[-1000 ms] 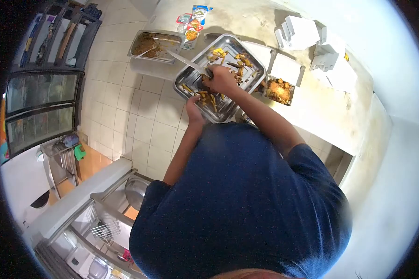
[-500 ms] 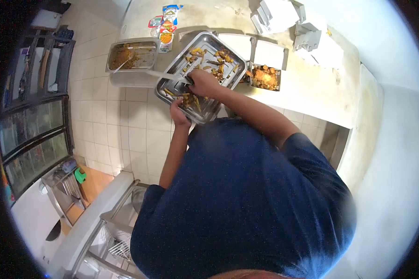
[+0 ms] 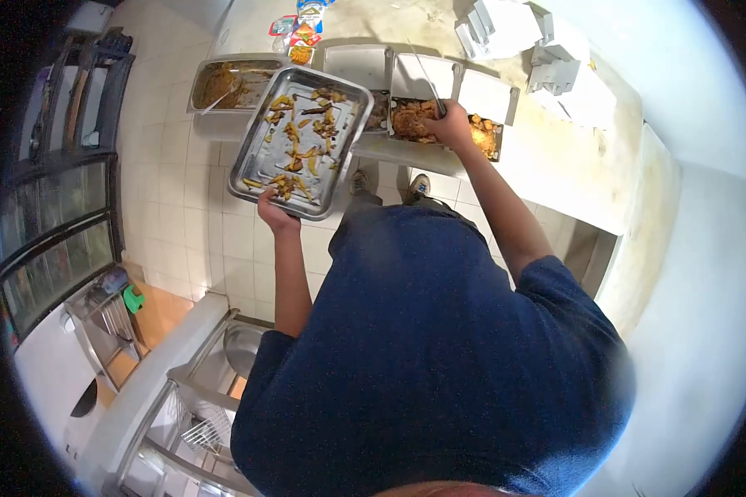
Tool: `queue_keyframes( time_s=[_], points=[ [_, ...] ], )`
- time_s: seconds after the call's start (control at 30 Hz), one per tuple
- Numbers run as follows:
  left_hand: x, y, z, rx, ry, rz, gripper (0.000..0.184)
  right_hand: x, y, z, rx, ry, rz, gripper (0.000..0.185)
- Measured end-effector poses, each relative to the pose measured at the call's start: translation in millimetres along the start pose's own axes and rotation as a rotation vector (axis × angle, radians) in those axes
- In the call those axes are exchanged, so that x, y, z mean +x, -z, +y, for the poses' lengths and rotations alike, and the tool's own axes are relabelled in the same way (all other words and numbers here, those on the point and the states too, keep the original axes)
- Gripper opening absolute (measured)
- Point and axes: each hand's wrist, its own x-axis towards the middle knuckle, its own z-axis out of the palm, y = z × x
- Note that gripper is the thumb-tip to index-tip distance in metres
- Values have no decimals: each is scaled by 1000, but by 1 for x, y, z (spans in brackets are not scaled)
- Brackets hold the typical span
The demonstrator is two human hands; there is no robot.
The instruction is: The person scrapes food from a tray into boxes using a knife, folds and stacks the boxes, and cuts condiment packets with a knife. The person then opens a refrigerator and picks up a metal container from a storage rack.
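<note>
Gripping the tray by its near edge, the left hand supports it while, right of the tray, the right hand clasps a utensil over an open food box.

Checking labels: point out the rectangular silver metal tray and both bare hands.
Rectangular silver metal tray (image 3: 263,160), head view: bare inner base.
Bare left hand (image 3: 278,215), head view: middle of the hand.
Bare right hand (image 3: 452,127), head view: middle of the hand.

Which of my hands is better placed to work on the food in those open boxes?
Probably your right hand: it's at the browned food, gripping a dark-handled utensil. Your left hand is occupied, holding the metal tray.
</note>
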Motion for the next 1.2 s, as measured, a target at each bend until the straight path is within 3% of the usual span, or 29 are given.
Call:
queue_keyframes(
  time_s=[0.03, 0.13, 0.23, 0.33, 0.37, 0.47, 0.67, 0.77, 0.87, 1.0, 1.03, 1.13, 1.2],
  points=[
    [0, 2, 3, 13, -7, 27, 45, 1, -6, 9, -34, -29, -18, 40],
    [1, 5, 3, 16, -19, 40, 44, 3, -25, 23, -13, 199, -74, 43],
    [-3, 9, 2, -22, -7, 58, 43, -9, -23, 33, -97, 229, 138, 44],
    [-3, 10, -2, -56, -7, 87, 45, -8, 3, 48, -107, -54, 6, 40],
    [-3, 9, -2, -77, -6, 103, 47, -7, 12, 51, -146, -46, -70, 39],
    [-13, 1, -1, -122, 23, 116, 49, -8, 5, 66, -249, 62, -20, 40],
    [-8, 0, 5, -145, 14, 78, 47, 0, -15, 77, -116, 110, 31, 38],
    [-7, 10, 4, -111, 28, 68, 46, 14, -19, 42, -154, 148, -28, 38],
    [-13, 3, 0, -92, 5, 146, 45, 30, -41, 32, -160, 341, 215, 38],
    [-9, 18, 3, -67, -6, 127, 44, 36, -38, 0, -49, 341, 251, 34],
    [-10, 20, 4, -60, -6, 120, 44, 32, -33, -10, 132, 275, 125, 29],
    [-23, 5, 13, -67, 10, 64, 42, -2, -19, -61, 255, 237, -32, 27],
    [-20, 3, 12, -67, 82, -10, 42, -18, -26, -78, 282, 329, -132, 31]
  ],
)
